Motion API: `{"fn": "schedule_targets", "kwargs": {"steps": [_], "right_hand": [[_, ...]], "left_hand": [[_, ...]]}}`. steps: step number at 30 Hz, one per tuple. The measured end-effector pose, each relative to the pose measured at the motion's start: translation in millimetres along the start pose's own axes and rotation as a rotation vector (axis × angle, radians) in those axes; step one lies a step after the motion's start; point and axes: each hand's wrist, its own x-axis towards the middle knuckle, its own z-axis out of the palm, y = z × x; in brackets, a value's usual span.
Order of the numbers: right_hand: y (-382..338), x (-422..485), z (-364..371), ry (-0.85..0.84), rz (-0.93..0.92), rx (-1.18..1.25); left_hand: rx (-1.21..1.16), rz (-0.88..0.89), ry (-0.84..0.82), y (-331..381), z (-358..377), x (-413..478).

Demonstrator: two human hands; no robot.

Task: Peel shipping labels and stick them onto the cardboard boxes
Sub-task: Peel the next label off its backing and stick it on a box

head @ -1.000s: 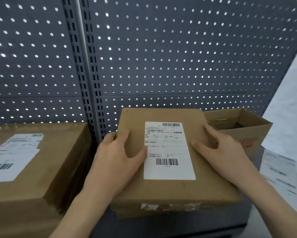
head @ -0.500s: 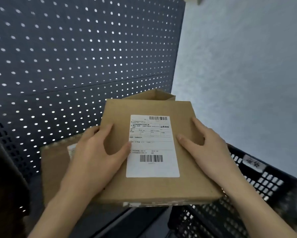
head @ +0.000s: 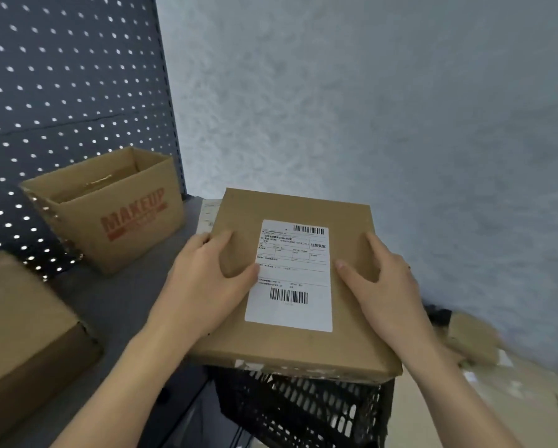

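Note:
A flat brown cardboard box point(head: 303, 347) is held in the air between both hands, above a black plastic crate point(head: 306, 412). A white shipping label point(head: 292, 287) with two barcodes is stuck on its top face. My left hand point(head: 203, 286) grips the box's left edge, thumb lying on top beside the label. My right hand point(head: 384, 289) grips the right edge, its thumb on top near the label's right side. The fingers of both hands go out of sight round the sides of the box.
An open carton printed MAKEUP point(head: 109, 208) stands on the grey shelf point(head: 125, 299) by the pegboard wall point(head: 61, 92). Another brown box point(head: 22, 331) lies at the left. A sheet of labels point(head: 208, 215) peeks out behind the held box. More cardboard point(head: 484, 376) lies at the lower right.
The view has swung right from the shelf toward the crate. Both hands carried the labelled box off the shelf and rightward over the crate, keeping the same hold.

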Motion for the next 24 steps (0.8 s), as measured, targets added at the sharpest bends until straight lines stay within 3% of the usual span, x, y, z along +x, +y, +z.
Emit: {"fn": "schedule_targets", "kwargs": {"steps": [9,24], "right_hand": [[62,29,3,0.042,0.164,-0.073],[160,64,86,0.107,0.544,-0.1]], "left_hand": [[-0.033,-0.022,-0.187,4,87,45],[-0.054,-0.028,-0.519,-61,239,112]]}}
